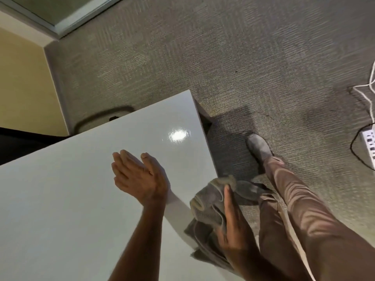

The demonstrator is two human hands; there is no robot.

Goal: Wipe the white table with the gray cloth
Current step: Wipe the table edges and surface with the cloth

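**Cloth held at the tabletop's right edge**

The gray cloth (211, 207) is seen bunched in the grasping right hand (233, 226), overhanging the white tabletop (60, 199) edge. The left hand (140, 177) is held released, empty, further in over the tabletop

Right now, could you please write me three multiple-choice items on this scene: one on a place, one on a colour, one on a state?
1. Where is the crumpled gray cloth?
A. At the glossy white table's right edge
B. On the carpet
C. At the table's far corner

2. What colour is the carpet?
A. Red
B. Gray
C. Blue

3. How is the left hand?
A. Clenched
B. Gripping the cloth
C. Open, empty

Answers: 1 A, the right hand holds it there; 2 B, gray weave throughout; 3 C, fingers spread above the tabletop.
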